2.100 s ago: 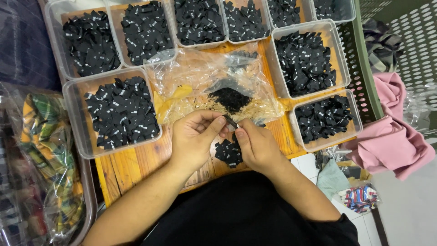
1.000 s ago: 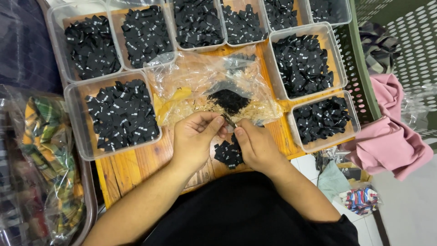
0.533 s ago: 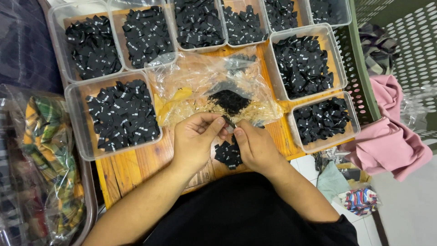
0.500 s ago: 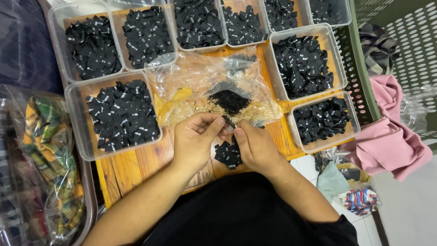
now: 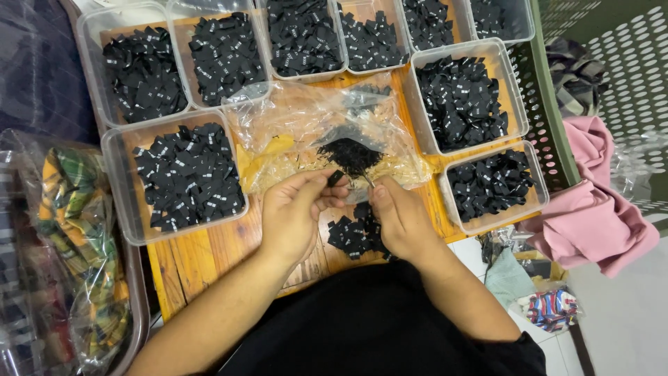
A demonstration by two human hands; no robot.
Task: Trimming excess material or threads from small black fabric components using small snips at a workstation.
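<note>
label in hand: small black woven label (image 5: 336,177), pinched between the left hand (image 5: 296,212) thumb and fingers (image 5: 321,182), just near of the bag, mid-bench.
right hand: right hand (image 5: 398,216) fingers closed in a pinch at something thin and dark near the bag's near edge; too small to tell what.
loose pile: small heap of black labels (image 5: 356,235) on the bench between the two hands, touching neither tub.
bag: clear crinkled plastic bag (image 5: 327,132), lying flat, a dark clump of labels (image 5: 350,152) left inside, a yellow scrap at its left end.
progress: judging by layout, sorting is well along; eight tubs already hold labels, only the bag clump and the near heap look unsorted.
tubs: clear rigid plastic tubs, rectangular with rounded corners. Near-left tub (image 5: 177,177) roughly a full layer; right tub (image 5: 463,94) well filled; near-right tub (image 5: 490,186) smaller, partly filled; far row (image 5: 299,35) runs along the far edge, all holding labels.
labels: flat, folded, matte black fabric with tiny white marks.
bench: orange-brown wooden slats (image 5: 202,261), visible grain.
surroundings: pink cloth (image 5: 591,216) draped at the right, green perforated plastic crate (image 5: 612,56) far right, bagged plaid fabric (image 5: 73,237) at the left.
</note>
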